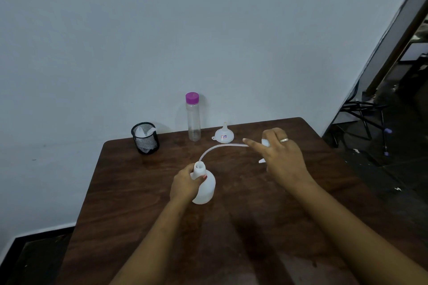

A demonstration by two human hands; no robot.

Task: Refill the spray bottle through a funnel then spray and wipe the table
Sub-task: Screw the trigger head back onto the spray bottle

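White spray bottle (205,186) stands mid-table, gripped by the left hand (185,186); the right hand (281,157) clutches the sprayer head (265,143) (tube nearly out). Next, I judge: seat the funnel (223,135).

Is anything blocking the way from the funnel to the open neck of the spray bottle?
Yes. The dip tube arcs between the funnel and the spray bottle, its end at the open neck, held by the right hand.

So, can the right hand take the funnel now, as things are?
Probably not yet. The right hand is close to the funnel and nothing stands between them, but it is holding the spray head, whose tube lies in front of the funnel.
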